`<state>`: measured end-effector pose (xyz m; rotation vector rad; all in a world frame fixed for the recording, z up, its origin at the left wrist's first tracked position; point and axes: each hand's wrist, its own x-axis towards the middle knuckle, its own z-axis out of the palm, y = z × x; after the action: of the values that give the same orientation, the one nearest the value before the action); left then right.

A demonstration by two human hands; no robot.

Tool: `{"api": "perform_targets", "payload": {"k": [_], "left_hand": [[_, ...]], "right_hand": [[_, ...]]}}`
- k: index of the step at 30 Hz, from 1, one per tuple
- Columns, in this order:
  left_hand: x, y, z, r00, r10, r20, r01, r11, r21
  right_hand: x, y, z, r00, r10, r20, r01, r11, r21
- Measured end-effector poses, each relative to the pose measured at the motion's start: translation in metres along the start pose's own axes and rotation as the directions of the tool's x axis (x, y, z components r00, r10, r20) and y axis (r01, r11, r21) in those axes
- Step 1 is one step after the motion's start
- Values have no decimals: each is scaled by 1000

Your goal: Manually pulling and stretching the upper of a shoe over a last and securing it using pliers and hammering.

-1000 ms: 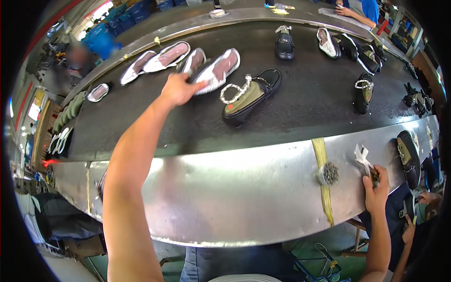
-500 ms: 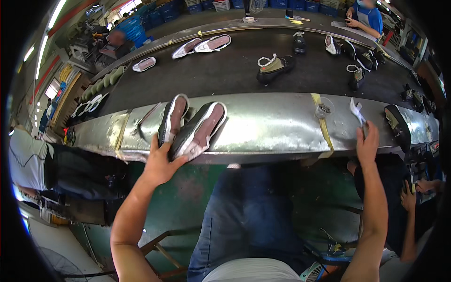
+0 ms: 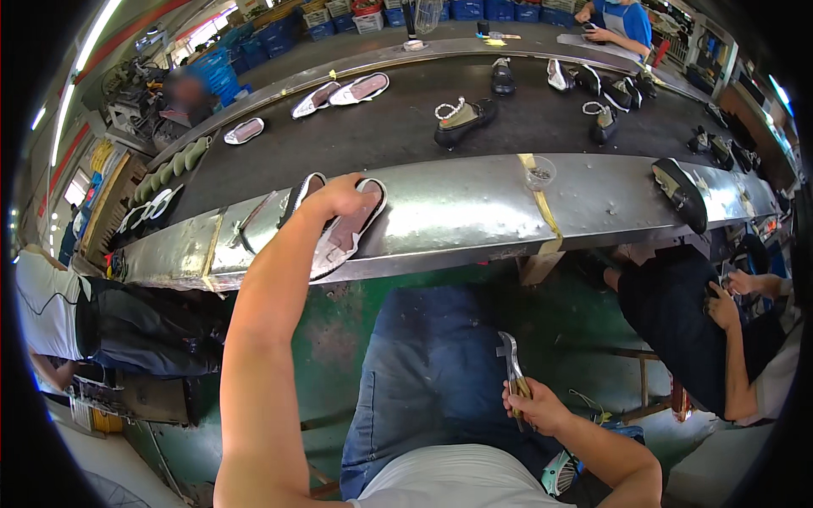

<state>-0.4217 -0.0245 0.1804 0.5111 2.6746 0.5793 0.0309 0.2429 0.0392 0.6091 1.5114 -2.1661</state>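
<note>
My left hand (image 3: 345, 196) reaches across the metal ledge and grips the far end of a dark shoe with a white rim and a pinkish-brown sole face (image 3: 343, 237); some fingertips are hidden. A matching shoe (image 3: 296, 199) lies close on its left, partly behind my forearm. Above my lap, my right hand (image 3: 540, 410) is closed round the yellowish handles of lasting pincers (image 3: 511, 360), their silver head pointing up and away. A thin dark tool (image 3: 247, 227) rests on the ledge left of the shoes.
The metal ledge (image 3: 440, 229) borders a black conveyor belt (image 3: 330, 140) with several shoes. A clear cup of small bits (image 3: 539, 173) stands by yellow tape. A dark shoe (image 3: 680, 195) sits farther right. Co-workers sit at right, stand at left, and work across the belt.
My right hand has lifted the pincers off the ledge and drawn them back over my lap. My left hand has moved from the shoes' near ends to one shoe's far end.
</note>
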Motion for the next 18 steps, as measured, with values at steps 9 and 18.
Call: {"api": "perform_targets", "payload": {"k": [9, 18], "left_hand": [[-210, 3, 166, 965, 148, -216, -246, 227, -942], [-268, -10, 276, 993, 121, 6, -32, 313, -949]], "right_hand": [[-16, -16, 10, 974, -216, 65, 207, 742, -637], [-9, -9, 45, 909, -201, 366, 403, 649, -645]]}}
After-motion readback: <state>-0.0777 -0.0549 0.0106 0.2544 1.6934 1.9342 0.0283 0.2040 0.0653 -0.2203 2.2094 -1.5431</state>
